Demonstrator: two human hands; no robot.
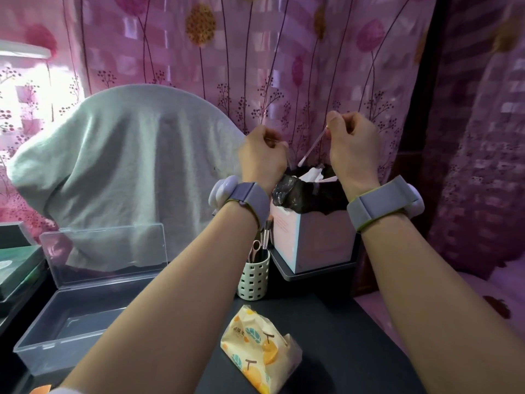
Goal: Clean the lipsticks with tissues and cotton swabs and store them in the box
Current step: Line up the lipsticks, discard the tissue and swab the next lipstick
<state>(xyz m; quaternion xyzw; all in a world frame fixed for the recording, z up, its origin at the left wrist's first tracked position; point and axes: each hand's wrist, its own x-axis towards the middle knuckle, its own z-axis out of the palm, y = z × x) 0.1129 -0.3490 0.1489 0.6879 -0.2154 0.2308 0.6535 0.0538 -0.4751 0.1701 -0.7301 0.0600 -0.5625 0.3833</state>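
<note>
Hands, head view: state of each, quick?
Left hand: fingers curled, grips something thin; what it is cannot be told.
Right hand: pinches a cotton swab over the black-lined bin.

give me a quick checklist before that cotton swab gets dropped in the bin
1. Right hand pinches the cotton swab: ok.
2. Swab tip hangs over the bin's open mouth: ok.
3. Black bag liner folded over the rim, with white waste already inside: ok.
4. Left hand is curled round something thin; what it holds: cannot tell.
5. Clear storage box has its lid up, ready for lipsticks: ok.
6. Tissue pack lies on the table in front of the person: ok.
</note>
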